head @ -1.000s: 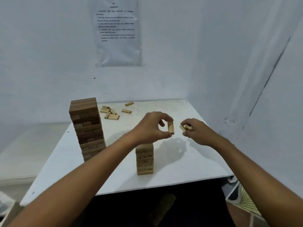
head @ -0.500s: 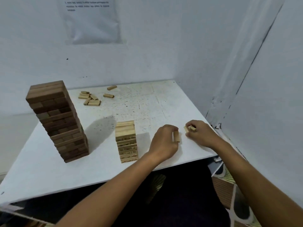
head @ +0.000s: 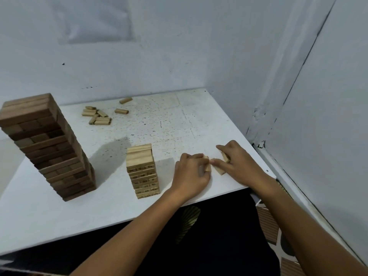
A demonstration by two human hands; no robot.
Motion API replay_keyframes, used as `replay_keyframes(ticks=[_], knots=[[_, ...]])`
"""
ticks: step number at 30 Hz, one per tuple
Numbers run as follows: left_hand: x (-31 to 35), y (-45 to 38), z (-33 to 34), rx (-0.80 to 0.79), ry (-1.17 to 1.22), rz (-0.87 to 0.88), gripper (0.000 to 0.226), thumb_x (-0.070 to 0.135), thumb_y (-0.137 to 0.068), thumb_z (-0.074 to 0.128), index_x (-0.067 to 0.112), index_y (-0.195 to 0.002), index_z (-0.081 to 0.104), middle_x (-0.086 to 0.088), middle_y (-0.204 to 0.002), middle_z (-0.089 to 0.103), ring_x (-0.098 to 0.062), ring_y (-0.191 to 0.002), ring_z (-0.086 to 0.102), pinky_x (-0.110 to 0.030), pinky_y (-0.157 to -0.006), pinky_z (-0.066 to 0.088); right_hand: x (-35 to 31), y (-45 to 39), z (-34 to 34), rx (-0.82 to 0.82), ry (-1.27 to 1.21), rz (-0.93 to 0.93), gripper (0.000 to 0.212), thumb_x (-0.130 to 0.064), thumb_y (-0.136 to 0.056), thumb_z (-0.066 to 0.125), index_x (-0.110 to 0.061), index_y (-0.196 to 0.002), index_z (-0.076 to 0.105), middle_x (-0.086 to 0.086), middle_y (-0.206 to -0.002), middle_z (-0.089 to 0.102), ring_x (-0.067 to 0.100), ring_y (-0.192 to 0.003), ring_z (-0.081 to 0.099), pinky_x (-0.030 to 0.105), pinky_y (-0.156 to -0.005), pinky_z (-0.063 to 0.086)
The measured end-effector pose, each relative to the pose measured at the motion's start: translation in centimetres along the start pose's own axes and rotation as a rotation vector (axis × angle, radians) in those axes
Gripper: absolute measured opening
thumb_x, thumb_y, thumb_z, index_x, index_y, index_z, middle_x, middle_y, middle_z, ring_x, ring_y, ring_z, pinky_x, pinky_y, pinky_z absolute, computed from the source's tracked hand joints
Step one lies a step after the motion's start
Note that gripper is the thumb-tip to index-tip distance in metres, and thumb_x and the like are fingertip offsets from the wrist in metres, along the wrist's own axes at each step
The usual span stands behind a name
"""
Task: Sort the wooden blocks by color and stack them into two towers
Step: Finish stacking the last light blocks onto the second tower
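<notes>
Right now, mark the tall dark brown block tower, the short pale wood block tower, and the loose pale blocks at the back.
Tall dark brown block tower (head: 49, 144), head view, middle of front face.
Short pale wood block tower (head: 142, 172), head view, front face.
Loose pale blocks (head: 97, 117), head view, middle of pile.

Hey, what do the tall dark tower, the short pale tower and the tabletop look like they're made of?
Dark tower: wood, probably stained brown and matte; grain lines show on the top blocks.
Pale tower: light unfinished-looking wood, perhaps pine; grain streaks on top, dark printed marks on the block sides.
Tabletop: a white painted or laminated board, I can't tell which; smooth, thin-edged, with dark specks and scuffs.
</notes>
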State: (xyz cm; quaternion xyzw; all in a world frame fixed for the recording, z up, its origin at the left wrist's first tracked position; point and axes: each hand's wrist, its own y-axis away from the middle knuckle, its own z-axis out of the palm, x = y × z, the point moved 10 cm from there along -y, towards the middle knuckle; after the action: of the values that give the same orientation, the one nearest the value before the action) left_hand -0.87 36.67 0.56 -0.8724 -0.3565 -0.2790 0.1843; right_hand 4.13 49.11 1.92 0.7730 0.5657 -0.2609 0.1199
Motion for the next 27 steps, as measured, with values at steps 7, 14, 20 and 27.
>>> replay_keyframes(ticks=[7, 14, 20, 27], knots=[[0.1, 0.2, 0.0, 0.004, -0.027, 0.02, 0.049, 0.044, -0.076, 0.055, 0.026, -0.12, 0.067, 0.004, -0.135, 0.056, -0.022, -0.123, 0.042, -0.04, -0.1, 0.037, 1.2, -0.3, -0.2, -0.137, -0.128, -0.01, 0.046, -0.026, -0.087, 0.072, -0.017, -0.13, 0.06, -0.003, -0.117, 0.058, 0.007, -0.091, 0.055, 0.009, -0.074, 0.038], [0.1, -0.2, -0.1, -0.008, 0.004, 0.061, 0.038, 0.04, -0.083, 0.068, 0.028, -0.118, 0.069, 0.006, -0.123, 0.059, -0.014, -0.119, 0.042, -0.03, -0.093, 0.029, 1.9, 0.6, -0.2, -0.151, -0.273, 0.072, 0.05, -0.002, -0.081, 0.071, -0.014, -0.129, 0.061, -0.006, -0.111, 0.065, 0.002, -0.084, 0.06, 0.011, -0.07, 0.047], [-0.1, -0.3, -0.2, -0.03, 0.043, 0.098, 0.042, 0.04, -0.075, 0.078, 0.025, -0.114, 0.071, 0.008, -0.119, 0.06, -0.013, -0.115, 0.045, -0.037, -0.098, 0.035, 1.9, 1.7, 0.1, -0.029, -0.306, 0.168, 0.045, -0.006, -0.08, 0.073, -0.015, -0.123, 0.065, -0.005, -0.102, 0.065, 0.004, -0.081, 0.063, 0.006, -0.07, 0.045], [0.0, -0.3, -0.4, -0.033, 0.066, 0.133, 0.044, 0.038, -0.075, 0.079, 0.026, -0.116, 0.069, 0.01, -0.12, 0.062, -0.012, -0.114, 0.045, -0.041, -0.099, 0.037, 1.2, 2.9, -0.4, 0.048, -0.326, 0.178, 0.033, -0.01, -0.08, 0.076, -0.016, -0.112, 0.069, -0.003, -0.083, 0.065, 0.003, -0.073, 0.06, 0.004, -0.066, 0.042]])
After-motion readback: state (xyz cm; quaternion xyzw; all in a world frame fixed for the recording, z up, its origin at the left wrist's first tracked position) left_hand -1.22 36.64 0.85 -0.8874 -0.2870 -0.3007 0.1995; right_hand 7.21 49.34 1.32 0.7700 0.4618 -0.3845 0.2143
